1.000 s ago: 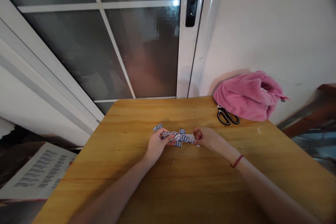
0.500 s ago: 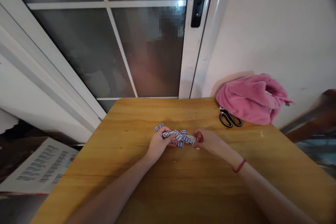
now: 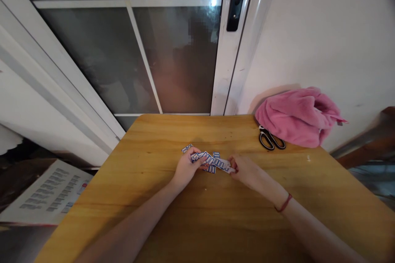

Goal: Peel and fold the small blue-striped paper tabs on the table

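Observation:
A bunch of small white strips with blue printed blocks (image 3: 212, 161) lies between my hands, several pieces overlapping at different angles. My left hand (image 3: 189, 167) is closed around its left part, the thumb pressed on top. One end of a strip (image 3: 187, 148) pokes out past the back of that hand. At the other side, my right hand (image 3: 242, 167) pinches the right end of a long strip between thumb and fingers. A red cord circles the right wrist. Whether the pieces are paper labels or small cards, I cannot tell.
On the wooden table (image 3: 148, 209), black-handled scissors (image 3: 271, 139) lie at the back right, partly under a pink plush cloth (image 3: 296, 119). A glazed door (image 3: 182, 61) with a black handle (image 3: 236, 4) stands behind. A printed box (image 3: 46, 193) sits low at the left.
My right hand has shifted slightly to the right, its fingers opening out a little, and more of the strip's right end shows. My left hand keeps its hold.

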Demonstrator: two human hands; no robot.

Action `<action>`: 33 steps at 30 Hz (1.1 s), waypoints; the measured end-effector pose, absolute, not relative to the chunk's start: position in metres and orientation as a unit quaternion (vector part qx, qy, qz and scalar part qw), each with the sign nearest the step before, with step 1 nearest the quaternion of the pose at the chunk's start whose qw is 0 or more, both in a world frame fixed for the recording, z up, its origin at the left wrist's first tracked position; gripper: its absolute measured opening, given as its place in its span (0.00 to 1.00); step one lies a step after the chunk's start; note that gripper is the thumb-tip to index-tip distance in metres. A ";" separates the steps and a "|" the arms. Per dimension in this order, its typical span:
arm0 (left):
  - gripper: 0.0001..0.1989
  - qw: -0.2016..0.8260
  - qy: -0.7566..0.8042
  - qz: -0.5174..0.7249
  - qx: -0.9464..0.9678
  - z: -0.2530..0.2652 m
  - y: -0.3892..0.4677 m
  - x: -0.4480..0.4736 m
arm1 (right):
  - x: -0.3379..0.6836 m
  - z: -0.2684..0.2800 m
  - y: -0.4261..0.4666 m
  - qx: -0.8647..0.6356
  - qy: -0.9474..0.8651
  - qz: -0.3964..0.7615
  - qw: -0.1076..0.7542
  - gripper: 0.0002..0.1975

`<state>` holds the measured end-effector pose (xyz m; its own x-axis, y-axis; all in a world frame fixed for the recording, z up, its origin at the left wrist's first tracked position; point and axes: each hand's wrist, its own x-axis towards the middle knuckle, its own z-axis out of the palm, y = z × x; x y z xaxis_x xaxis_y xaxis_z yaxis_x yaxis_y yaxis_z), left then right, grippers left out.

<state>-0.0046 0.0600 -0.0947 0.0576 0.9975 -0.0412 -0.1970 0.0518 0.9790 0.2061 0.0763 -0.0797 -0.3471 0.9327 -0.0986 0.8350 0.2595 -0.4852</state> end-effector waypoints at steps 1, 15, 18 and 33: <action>0.17 0.572 0.447 0.521 0.449 -0.094 0.060 -0.005 | 0.204 -0.078 0.074 -0.567 -0.787 0.222 0.099 0.11; 0.18 0.573 0.451 0.519 0.446 -0.092 0.059 -0.004 | 0.194 -0.073 0.064 -0.559 -0.820 0.113 0.047 0.18; 0.19 0.576 0.453 0.517 0.442 -0.091 0.059 -0.005 | 0.204 -0.072 0.069 -0.544 -0.820 0.164 0.073 0.12; 0.19 0.583 0.445 0.522 0.436 -0.091 0.059 -0.003 | 0.212 -0.040 0.086 -0.528 -0.772 0.278 0.220 0.08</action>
